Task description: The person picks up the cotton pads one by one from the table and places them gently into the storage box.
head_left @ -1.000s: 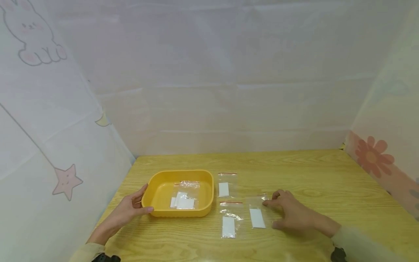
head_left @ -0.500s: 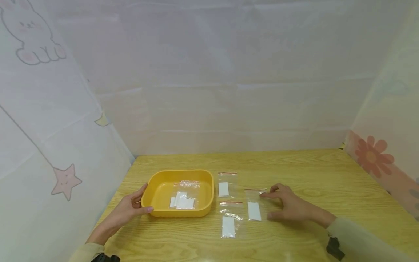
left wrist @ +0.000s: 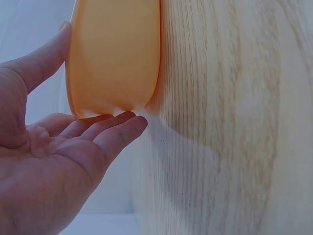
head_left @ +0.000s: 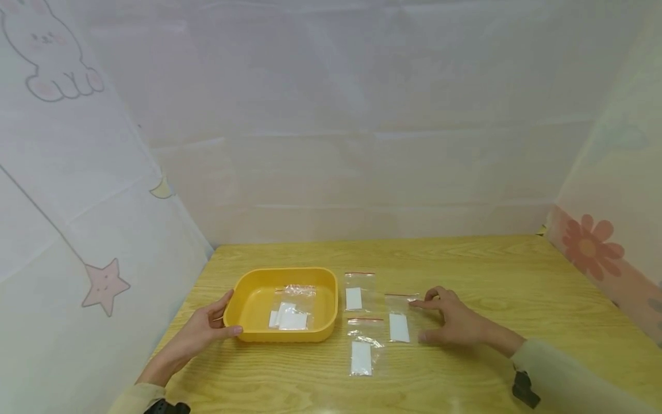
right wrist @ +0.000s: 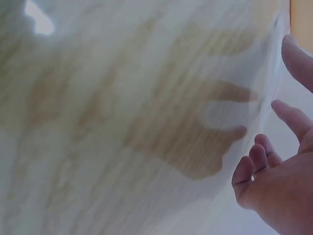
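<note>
Here, a yellow tray (head_left: 258, 330) is seen near the left edge of the wooden counter (head_left: 491, 270), and its near-left corner is cupped by the left hand (head_left: 207, 332), the thumb laid against the front wall and the fingers, fairly straight, against the left side; in the left wrist view the fingertips (left wrist: 132, 122) are shown touching the tray's outer wall. A few small clear bags with white slips (head_left: 289, 316) are held inside the tray. Just right of the tray, three more small clear zip bags with red seal lines are laid flat on the counter: one (head_left: 354, 294) toward the far side, one (head_left: 361, 349) nearer the front edge, and a third bag (head_left: 399, 321) to their right. The right hand (head_left: 449, 322) is placed at the right edge of this third bag, index finger and thumb stretched out over it in a loose spread; whether the film is actually pinched cannot be told. In the right wrist view the fingers (right wrist: 254, 164) are seen relaxed beside clear film, the picture being blurred. The counter is enclosed by pale printed curtains (head_left: 77, 190) on three sides.
</note>
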`<state>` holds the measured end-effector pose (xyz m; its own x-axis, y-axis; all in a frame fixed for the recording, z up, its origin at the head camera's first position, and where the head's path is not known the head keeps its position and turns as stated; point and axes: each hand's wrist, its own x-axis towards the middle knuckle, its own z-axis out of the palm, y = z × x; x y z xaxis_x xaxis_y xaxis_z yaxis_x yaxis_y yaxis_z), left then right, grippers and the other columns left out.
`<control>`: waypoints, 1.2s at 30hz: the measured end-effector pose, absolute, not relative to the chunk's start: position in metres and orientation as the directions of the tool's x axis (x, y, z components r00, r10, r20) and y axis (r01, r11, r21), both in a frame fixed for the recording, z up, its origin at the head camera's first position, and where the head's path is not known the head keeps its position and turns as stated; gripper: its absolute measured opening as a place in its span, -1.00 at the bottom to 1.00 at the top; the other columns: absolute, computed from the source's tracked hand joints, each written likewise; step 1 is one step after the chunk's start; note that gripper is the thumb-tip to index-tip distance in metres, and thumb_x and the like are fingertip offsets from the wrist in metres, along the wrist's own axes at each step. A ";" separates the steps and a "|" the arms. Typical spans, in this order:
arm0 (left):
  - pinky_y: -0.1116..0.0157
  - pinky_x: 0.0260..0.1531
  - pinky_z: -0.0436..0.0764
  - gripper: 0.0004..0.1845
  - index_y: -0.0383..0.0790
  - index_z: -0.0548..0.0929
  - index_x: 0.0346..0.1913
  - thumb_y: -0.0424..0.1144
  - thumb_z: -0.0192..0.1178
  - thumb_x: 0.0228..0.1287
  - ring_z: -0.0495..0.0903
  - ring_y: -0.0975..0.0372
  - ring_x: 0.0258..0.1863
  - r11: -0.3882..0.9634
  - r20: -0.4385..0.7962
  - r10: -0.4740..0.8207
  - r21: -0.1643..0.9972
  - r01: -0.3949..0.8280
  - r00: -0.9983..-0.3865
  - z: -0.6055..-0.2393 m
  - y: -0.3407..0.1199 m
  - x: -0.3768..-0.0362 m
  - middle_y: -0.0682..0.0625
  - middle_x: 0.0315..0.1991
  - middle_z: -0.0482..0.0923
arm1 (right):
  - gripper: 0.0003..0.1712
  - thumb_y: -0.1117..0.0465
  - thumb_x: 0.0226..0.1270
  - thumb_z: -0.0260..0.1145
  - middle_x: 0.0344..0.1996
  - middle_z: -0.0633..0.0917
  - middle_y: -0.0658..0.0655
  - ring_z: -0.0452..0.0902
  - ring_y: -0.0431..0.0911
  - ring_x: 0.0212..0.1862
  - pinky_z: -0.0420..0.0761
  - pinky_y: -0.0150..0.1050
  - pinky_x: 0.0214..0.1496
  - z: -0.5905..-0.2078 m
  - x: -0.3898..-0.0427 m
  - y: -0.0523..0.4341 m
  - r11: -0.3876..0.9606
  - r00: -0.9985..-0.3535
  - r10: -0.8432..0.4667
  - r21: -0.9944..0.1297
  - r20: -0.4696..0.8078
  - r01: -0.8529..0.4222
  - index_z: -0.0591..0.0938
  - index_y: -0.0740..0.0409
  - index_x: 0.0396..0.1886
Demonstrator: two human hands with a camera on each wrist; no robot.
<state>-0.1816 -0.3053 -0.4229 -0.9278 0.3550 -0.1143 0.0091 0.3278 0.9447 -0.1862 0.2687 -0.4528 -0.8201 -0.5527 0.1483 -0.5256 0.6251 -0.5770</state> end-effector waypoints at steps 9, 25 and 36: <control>0.21 0.16 0.65 0.06 -0.39 -0.13 0.69 -0.33 0.41 0.42 0.26 -0.30 0.49 0.337 -0.115 0.345 0.942 0.009 -0.931 -0.423 -0.305 -0.181 -0.40 0.64 -0.09 | -0.33 0.03 0.25 0.63 -0.09 0.48 0.11 0.22 -0.03 -0.14 0.26 -0.26 -0.22 -0.460 -0.182 0.266 0.637 -0.830 -0.521 -0.555 0.201 -0.535 0.71 0.26 0.27; 0.20 0.18 0.64 0.05 -0.39 -0.11 0.69 -0.31 0.42 0.43 0.24 -0.29 0.50 0.353 -0.125 0.338 0.936 0.003 -0.933 -0.422 -0.305 -0.182 -0.38 0.65 -0.11 | -0.45 0.35 0.28 0.56 -0.42 0.68 -0.11 0.47 -0.28 -0.43 0.54 -0.36 -0.41 -0.453 -0.171 0.245 0.672 -0.934 -0.310 -0.653 0.179 -0.349 0.69 0.37 0.26; 0.20 0.20 0.63 0.05 -0.37 -0.11 0.70 -0.30 0.41 0.43 0.23 -0.29 0.51 0.360 -0.130 0.337 0.933 0.000 -0.933 -0.422 -0.305 -0.182 -0.36 0.65 -0.12 | -0.26 0.50 0.27 0.43 -0.48 0.48 0.14 0.25 -0.28 -0.51 0.36 -0.39 -0.52 -0.453 -0.182 0.250 0.398 -0.882 -0.459 -0.862 0.108 -0.312 0.48 0.42 0.47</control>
<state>-0.1817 -0.3051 -0.4223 -0.9326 0.3368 -0.1297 0.0001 0.3596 0.9331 -0.1817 0.2503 -0.4532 -0.8821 -0.4587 0.1076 -0.3123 0.3983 -0.8624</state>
